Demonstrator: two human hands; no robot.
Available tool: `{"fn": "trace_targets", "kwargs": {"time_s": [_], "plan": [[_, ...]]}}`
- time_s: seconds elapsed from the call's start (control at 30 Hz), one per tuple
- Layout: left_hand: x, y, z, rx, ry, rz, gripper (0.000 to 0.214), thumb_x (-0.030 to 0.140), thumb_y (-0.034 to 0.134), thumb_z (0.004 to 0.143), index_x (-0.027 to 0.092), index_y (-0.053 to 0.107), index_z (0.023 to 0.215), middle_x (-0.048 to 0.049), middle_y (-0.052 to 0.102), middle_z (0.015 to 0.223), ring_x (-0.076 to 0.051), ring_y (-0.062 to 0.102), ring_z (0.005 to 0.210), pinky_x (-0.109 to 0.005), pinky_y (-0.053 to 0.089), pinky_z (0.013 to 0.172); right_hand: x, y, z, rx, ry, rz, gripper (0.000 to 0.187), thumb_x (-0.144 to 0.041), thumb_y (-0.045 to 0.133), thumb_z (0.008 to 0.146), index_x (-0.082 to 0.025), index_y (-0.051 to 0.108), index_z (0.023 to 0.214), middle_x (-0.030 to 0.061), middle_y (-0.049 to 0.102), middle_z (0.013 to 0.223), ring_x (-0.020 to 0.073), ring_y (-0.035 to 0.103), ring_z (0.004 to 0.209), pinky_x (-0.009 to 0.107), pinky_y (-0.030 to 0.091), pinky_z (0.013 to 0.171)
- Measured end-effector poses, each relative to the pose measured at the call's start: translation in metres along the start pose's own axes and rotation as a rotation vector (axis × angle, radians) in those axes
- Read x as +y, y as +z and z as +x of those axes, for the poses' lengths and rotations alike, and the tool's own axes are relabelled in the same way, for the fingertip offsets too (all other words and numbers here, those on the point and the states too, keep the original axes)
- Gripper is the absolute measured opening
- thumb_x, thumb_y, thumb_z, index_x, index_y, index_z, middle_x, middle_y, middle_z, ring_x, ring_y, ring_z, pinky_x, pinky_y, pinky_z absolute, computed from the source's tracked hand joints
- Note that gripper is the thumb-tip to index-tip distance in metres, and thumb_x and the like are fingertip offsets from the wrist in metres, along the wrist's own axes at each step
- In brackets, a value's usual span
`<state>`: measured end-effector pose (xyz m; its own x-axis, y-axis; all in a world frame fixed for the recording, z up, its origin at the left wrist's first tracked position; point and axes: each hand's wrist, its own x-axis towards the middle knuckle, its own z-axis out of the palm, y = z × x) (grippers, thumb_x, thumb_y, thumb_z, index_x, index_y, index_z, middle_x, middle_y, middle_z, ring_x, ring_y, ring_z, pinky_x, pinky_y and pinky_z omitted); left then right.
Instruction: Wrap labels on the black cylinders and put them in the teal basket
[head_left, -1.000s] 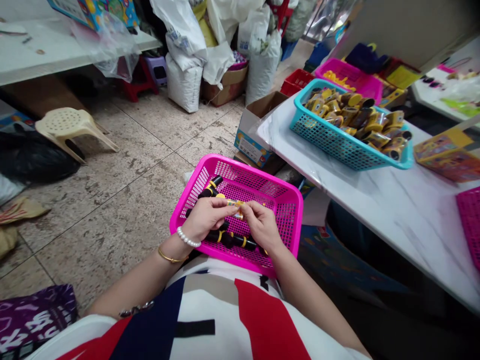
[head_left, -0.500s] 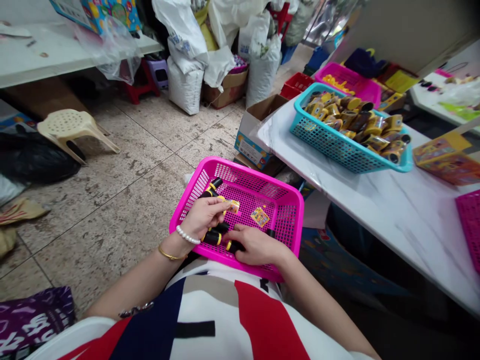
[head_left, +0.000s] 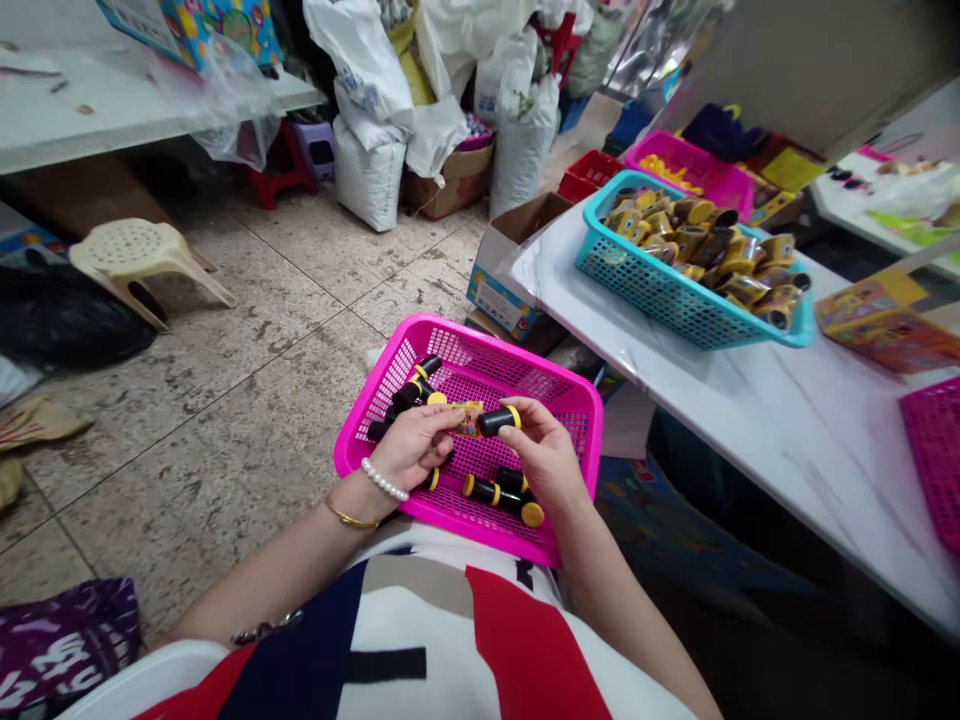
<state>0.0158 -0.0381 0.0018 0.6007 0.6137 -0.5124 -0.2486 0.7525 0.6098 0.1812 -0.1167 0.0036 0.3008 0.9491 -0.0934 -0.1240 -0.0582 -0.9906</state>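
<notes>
A magenta plastic mesh basket (head_left: 525,362) rests on my lap, with several black cylinders with yellow rings and caps lying in it. My right hand (head_left: 544,450) lifts one black cylinder (head_left: 499,421) above the basket, pinched in its fingers. My left hand (head_left: 412,447), with a pearl bracelet and a thin gold bangle on the wrist, pinches a small yellow label (head_left: 469,419) close to that cylinder's end. Below my right wrist lies a black cylinder (head_left: 491,495) with yellow rings.
To the right, a white marble-look table (head_left: 825,440) holds a teal mesh basket (head_left: 660,290) full of yellow-wrapped cylinders. A magenta basket (head_left: 686,160) and a red crate (head_left: 589,175) stand beyond it. White sacks (head_left: 367,170), a cardboard box (head_left: 502,265) and a cream stool (head_left: 142,260) stand on the tiled floor.
My right hand has risen from the cylinders in the basket and now holds one up. The loose label seen on the basket floor half a second ago no longer shows there.
</notes>
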Motion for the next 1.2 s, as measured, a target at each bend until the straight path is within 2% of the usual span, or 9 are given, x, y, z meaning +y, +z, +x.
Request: {"fn": "trace_targets", "kwargs": {"time_s": [0.17, 0.37, 0.53, 0.63, 0.83, 0.97, 1.07, 1.13, 1.2], "plan": [[-0.001, 0.000, 0.000, -0.085, -0.055, -0.122, 0.017, 0.018, 0.072, 0.073, 0.008, 0.063, 0.084, 0.0050, 0.051, 0.060, 0.002, 0.033, 0.036, -0.012, 0.013, 0.031, -0.007, 0.004, -0.003, 0.074, -0.013, -0.091, 0.027, -0.030, 0.076, 0.071, -0.022, 0.061, 0.093, 0.0016, 0.066, 0.091, 0.0181, 0.064, 0.088, 0.036, 0.052, 0.087], [-0.005, 0.002, 0.001, -0.051, -0.002, -0.075, 0.017, 0.021, 0.073, 0.072, 0.009, 0.062, 0.078, 0.0046, 0.051, 0.059, 0.001, 0.032, 0.036, -0.013, 0.012, 0.031, -0.011, 0.009, -0.007, -0.016, -0.094, -0.195, 0.026, -0.025, 0.074, 0.073, -0.022, 0.055, 0.091, 0.0073, 0.065, 0.113, 0.0216, 0.065, 0.102, 0.041, 0.051, 0.093], [-0.008, 0.004, -0.002, -0.021, 0.100, 0.015, 0.022, 0.028, 0.073, 0.072, 0.010, 0.064, 0.080, 0.0054, 0.047, 0.053, 0.000, 0.032, 0.036, -0.014, 0.012, 0.032, -0.008, 0.013, -0.007, 0.061, -0.156, -0.296, 0.029, -0.026, 0.075, 0.072, -0.023, 0.052, 0.089, 0.0048, 0.068, 0.096, 0.0202, 0.068, 0.085, 0.035, 0.057, 0.076], [-0.007, 0.004, -0.003, -0.024, 0.115, 0.024, 0.024, 0.030, 0.074, 0.072, 0.010, 0.064, 0.080, 0.0049, 0.048, 0.052, 0.000, 0.031, 0.036, -0.014, 0.012, 0.033, -0.006, 0.013, -0.009, 0.136, -0.214, -0.377, 0.028, -0.024, 0.074, 0.073, -0.023, 0.055, 0.094, 0.0037, 0.066, 0.093, 0.0185, 0.067, 0.080, 0.034, 0.056, 0.073], [-0.007, 0.004, -0.003, -0.039, 0.090, 0.073, 0.024, 0.032, 0.073, 0.072, 0.011, 0.063, 0.078, 0.0052, 0.048, 0.048, -0.001, 0.030, 0.034, -0.015, 0.011, 0.032, -0.005, 0.011, -0.013, -0.039, -0.219, -0.243, 0.025, -0.021, 0.071, 0.076, -0.023, 0.054, 0.094, 0.0070, 0.060, 0.118, 0.0211, 0.061, 0.107, 0.039, 0.051, 0.093], [-0.009, 0.005, -0.004, 0.001, 0.139, 0.136, 0.026, 0.034, 0.070, 0.075, 0.011, 0.063, 0.086, 0.0044, 0.050, 0.052, -0.002, 0.035, 0.038, -0.015, 0.016, 0.033, -0.004, 0.011, -0.013, 0.030, -0.226, -0.265, 0.026, -0.021, 0.073, 0.075, -0.023, 0.054, 0.092, 0.0034, 0.065, 0.098, 0.0186, 0.065, 0.092, 0.036, 0.054, 0.083], [-0.005, 0.007, -0.007, 0.061, 0.247, 0.220, 0.035, 0.034, 0.073, 0.073, 0.015, 0.061, 0.100, 0.0023, 0.056, 0.069, -0.004, 0.045, 0.049, -0.014, 0.026, 0.037, -0.004, 0.011, -0.013, 0.088, -0.289, -0.318, 0.028, -0.021, 0.076, 0.072, -0.024, 0.056, 0.093, 0.0025, 0.063, 0.095, 0.0180, 0.063, 0.089, 0.034, 0.053, 0.081], [-0.001, 0.007, -0.010, -0.014, 0.241, 0.325, 0.041, 0.034, 0.075, 0.072, 0.015, 0.060, 0.105, 0.0015, 0.058, 0.076, -0.005, 0.047, 0.052, -0.016, 0.033, 0.042, -0.005, 0.011, -0.015, 0.063, -0.310, -0.327, 0.030, -0.021, 0.076, 0.072, -0.025, 0.058, 0.096, 0.0034, 0.061, 0.098, 0.0188, 0.062, 0.091, 0.035, 0.054, 0.081], [0.001, 0.006, -0.011, -0.116, 0.188, 0.411, 0.035, 0.035, 0.074, 0.073, 0.013, 0.062, 0.097, 0.0028, 0.055, 0.068, -0.005, 0.045, 0.050, -0.018, 0.035, 0.044, -0.007, 0.010, -0.017, 0.001, -0.312, -0.351, 0.029, -0.021, 0.073, 0.075, -0.026, 0.062, 0.101, 0.0052, 0.058, 0.105, 0.0200, 0.060, 0.097, 0.035, 0.054, 0.082]]}}
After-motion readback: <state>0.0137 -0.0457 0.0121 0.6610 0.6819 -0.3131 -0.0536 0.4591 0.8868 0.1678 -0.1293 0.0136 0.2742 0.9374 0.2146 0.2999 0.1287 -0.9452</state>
